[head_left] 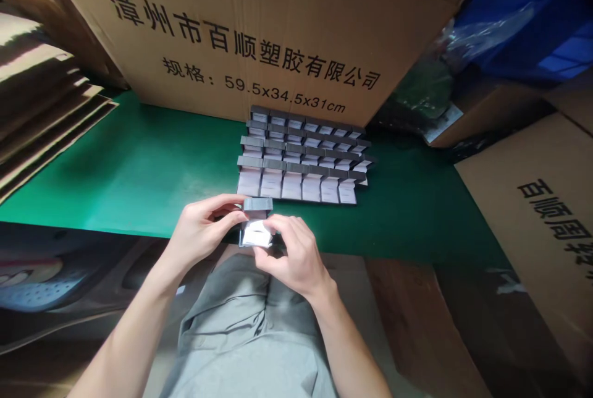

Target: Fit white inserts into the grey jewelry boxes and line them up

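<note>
Both hands hold one small grey hinged box over the near edge of the green table. Its lid stands open and a white insert shows inside. My left hand grips the box's left side, thumb near the lid. My right hand pinches the right side, fingers curled over the white insert. Beyond the hands, several rows of the same open grey boxes with white inserts lie packed together on the green surface.
A large cardboard carton with printed characters stands right behind the rows. Flat cardboard sheets are stacked at left. Another carton sits at right, with a blue crate and a plastic bag behind it.
</note>
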`<state>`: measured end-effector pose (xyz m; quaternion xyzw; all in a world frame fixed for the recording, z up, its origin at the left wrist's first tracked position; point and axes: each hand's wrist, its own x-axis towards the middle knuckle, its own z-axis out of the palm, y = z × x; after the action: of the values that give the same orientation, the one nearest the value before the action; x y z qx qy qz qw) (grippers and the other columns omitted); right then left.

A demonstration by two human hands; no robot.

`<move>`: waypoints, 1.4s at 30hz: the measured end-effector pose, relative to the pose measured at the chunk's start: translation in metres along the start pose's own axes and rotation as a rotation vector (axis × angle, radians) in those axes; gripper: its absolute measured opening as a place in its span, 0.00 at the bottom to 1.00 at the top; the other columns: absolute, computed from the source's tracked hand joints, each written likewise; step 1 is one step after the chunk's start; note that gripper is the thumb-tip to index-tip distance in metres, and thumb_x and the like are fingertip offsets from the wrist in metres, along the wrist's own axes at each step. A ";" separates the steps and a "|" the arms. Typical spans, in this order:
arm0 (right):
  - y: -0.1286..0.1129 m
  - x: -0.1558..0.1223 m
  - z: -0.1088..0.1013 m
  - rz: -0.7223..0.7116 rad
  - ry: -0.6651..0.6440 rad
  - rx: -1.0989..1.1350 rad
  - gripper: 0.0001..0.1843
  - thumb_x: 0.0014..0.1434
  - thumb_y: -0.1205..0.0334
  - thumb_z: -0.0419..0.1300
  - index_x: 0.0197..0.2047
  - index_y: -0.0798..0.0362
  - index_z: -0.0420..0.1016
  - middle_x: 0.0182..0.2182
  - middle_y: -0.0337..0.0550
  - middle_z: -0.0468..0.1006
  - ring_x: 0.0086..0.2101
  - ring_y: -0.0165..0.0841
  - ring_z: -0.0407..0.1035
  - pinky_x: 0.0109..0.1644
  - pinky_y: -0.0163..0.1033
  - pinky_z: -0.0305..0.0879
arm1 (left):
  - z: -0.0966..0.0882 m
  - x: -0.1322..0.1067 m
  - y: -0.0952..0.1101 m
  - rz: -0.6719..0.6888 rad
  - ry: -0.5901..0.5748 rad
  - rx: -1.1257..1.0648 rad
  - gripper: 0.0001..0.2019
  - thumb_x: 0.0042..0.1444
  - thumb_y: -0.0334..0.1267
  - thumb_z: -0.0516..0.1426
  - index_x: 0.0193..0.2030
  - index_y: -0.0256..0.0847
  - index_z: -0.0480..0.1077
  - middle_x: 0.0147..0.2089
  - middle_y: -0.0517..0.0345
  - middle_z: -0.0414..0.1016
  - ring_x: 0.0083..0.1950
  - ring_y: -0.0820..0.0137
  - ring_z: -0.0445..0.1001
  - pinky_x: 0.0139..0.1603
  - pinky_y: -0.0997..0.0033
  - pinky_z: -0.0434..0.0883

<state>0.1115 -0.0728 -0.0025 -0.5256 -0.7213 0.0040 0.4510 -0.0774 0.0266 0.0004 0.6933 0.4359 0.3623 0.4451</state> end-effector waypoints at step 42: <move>-0.001 -0.002 0.005 0.517 0.014 0.356 0.15 0.58 0.68 0.72 0.49 0.50 0.79 0.46 0.44 0.82 0.41 0.34 0.77 0.48 0.38 0.79 | -0.005 0.005 -0.002 0.120 -0.292 0.091 0.48 0.47 0.63 0.73 0.72 0.47 0.69 0.68 0.47 0.77 0.63 0.48 0.80 0.66 0.52 0.78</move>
<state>0.1079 -0.0723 -0.0065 -0.6043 -0.5486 0.2411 0.5251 -0.0806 0.0333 0.0008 0.7829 0.3405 0.2633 0.4493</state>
